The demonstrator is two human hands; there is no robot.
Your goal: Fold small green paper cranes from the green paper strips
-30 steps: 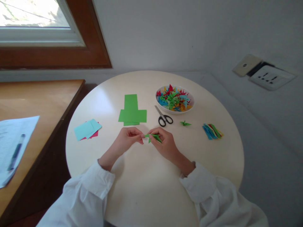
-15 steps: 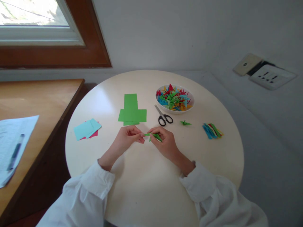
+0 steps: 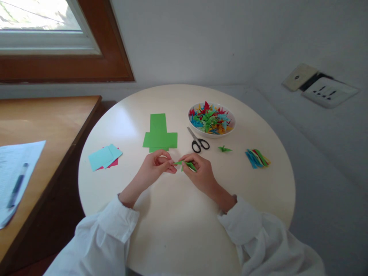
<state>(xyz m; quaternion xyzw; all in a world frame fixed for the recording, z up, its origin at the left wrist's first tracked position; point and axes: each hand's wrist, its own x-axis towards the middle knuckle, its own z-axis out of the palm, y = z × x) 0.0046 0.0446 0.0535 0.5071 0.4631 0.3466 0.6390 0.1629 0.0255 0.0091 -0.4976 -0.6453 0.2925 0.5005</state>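
Observation:
Over the middle of a round cream table (image 3: pixel 178 230), both my hands pinch a small folded green paper piece (image 3: pixel 187 165). My left hand (image 3: pixel 156 165) grips its left tip with closed fingertips. My right hand (image 3: pixel 199 172) holds the rest of it between thumb and fingers. Just beyond my hands lie flat green paper sheets (image 3: pixel 159 133). White sleeves cover both my forearms.
A white bowl (image 3: pixel 212 119) of several coloured folded paper figures stands at the back, black scissors (image 3: pixel 197 140) beside it. A small green folded figure (image 3: pixel 224 148) and coloured paper strips (image 3: pixel 257 158) lie to the right, light blue and pink sheets (image 3: pixel 104 157) to the left. A wooden desk (image 3: pixel 43 126) with paper and pen is far left.
My left hand's fingers have shifted slightly on the tip of the green piece; everything else stays put.

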